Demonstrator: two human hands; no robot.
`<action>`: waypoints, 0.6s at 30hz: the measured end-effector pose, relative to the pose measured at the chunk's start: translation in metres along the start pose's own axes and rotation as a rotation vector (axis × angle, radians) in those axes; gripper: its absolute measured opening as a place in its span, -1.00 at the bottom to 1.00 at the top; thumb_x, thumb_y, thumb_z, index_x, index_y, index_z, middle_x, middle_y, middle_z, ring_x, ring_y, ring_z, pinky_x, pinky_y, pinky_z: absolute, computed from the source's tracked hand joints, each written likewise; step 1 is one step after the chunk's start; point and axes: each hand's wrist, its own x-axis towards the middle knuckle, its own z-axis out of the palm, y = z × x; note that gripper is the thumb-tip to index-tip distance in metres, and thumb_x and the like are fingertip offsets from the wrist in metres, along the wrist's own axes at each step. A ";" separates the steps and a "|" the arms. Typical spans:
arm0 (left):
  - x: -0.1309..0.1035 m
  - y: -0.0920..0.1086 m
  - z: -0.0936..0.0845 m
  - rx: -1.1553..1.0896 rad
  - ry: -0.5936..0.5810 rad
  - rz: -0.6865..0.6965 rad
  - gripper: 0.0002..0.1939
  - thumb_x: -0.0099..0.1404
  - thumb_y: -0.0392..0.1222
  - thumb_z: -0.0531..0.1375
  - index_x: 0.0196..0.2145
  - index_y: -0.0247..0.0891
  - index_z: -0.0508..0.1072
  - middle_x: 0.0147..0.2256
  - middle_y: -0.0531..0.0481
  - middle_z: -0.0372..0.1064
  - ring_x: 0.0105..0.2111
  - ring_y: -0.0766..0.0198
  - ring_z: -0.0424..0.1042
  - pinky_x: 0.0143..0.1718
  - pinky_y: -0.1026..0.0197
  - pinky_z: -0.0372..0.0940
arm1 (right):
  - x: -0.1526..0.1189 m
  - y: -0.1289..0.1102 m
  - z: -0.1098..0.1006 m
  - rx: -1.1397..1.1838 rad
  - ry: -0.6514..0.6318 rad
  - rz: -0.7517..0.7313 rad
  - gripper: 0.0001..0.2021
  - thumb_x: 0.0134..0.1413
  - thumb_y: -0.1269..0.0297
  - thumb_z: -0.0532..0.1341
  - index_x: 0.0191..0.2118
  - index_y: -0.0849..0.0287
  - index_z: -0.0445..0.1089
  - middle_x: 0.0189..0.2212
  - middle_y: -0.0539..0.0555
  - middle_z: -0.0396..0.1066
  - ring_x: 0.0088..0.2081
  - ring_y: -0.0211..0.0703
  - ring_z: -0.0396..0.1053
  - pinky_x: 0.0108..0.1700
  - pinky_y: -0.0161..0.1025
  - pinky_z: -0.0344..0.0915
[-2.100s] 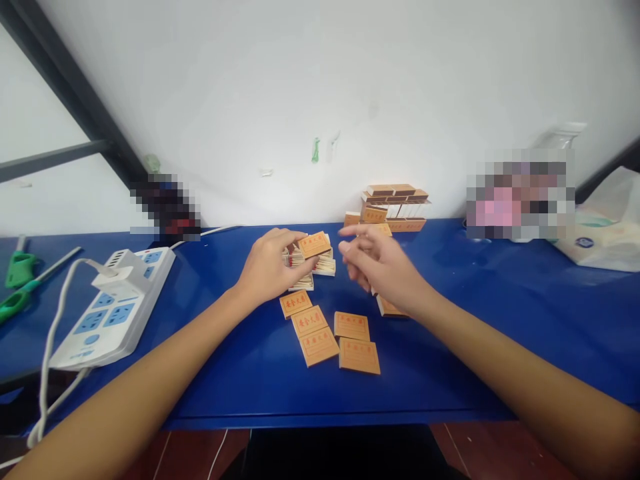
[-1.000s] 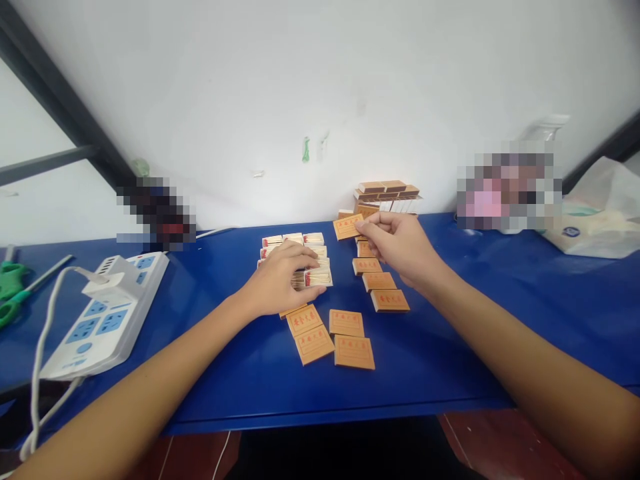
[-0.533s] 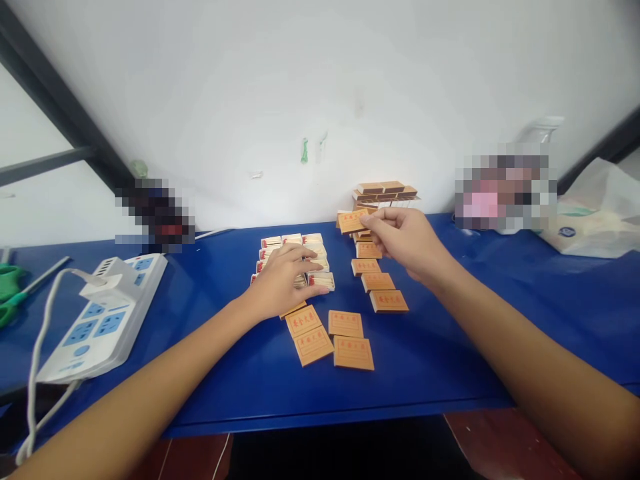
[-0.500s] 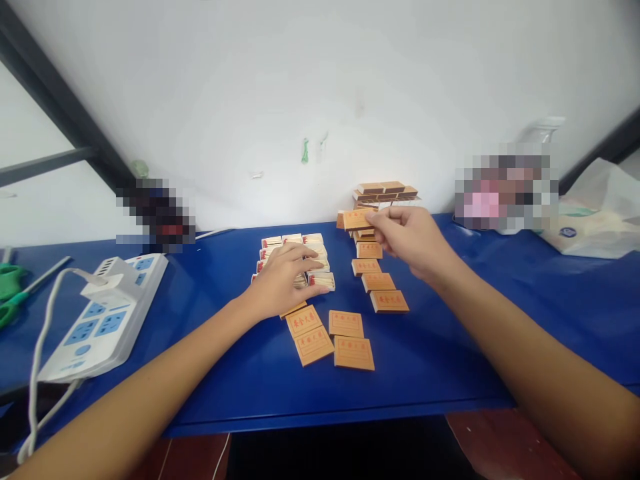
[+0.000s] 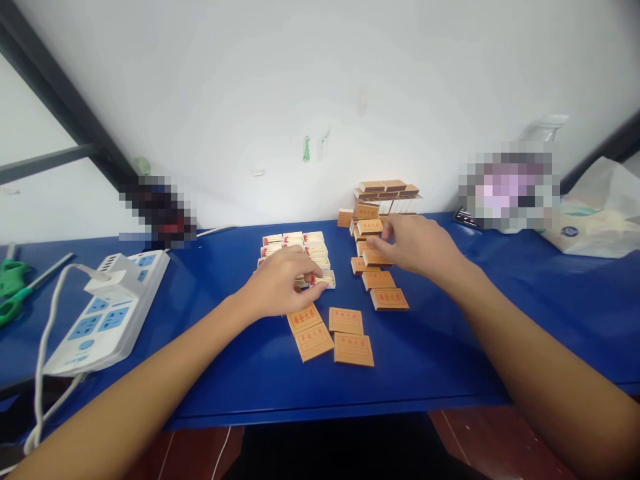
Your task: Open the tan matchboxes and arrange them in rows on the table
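My left hand (image 5: 283, 280) is over a cluster of white matchbox trays filled with red-tipped matches. Its thumb and curled forefinger close on the near right tray (image 5: 324, 279), and the palm hides others. My right hand (image 5: 417, 245) has its thumb and fingers closed at an orange matchbox sleeve (image 5: 379, 258), tilted over another one in the right-hand row. Also in that row, nearer me, lie an orange sleeve (image 5: 379, 281) and a further one (image 5: 390, 299). Between my forearms several orange matchbox sleeves (image 5: 353, 349) lie flat, printed in red.
Stacked matchboxes (image 5: 387, 190) stand against the wall at the back. A white power strip (image 5: 107, 320) with a plugged-in cable and green-handled scissors (image 5: 15, 293) are on the left of the blue table (image 5: 425, 380). A plastic tissue pack (image 5: 595, 227) sits at the far right.
My right hand has come down and nearer with the matchbox sleeve, from near the stack to the row. My left hand's fingers have drawn in from their spread over the trays.
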 end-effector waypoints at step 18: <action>-0.001 -0.008 0.002 0.158 0.253 0.100 -0.88 0.36 -0.23 0.23 -0.31 -0.26 0.56 -0.51 0.05 0.45 -0.44 0.24 0.38 -0.35 0.14 0.30 | -0.038 -0.033 0.002 0.326 -0.336 -0.649 -0.80 0.26 0.09 0.23 -0.20 0.11 0.42 -0.28 0.07 0.48 -0.29 -0.13 0.37 -0.28 -0.22 0.20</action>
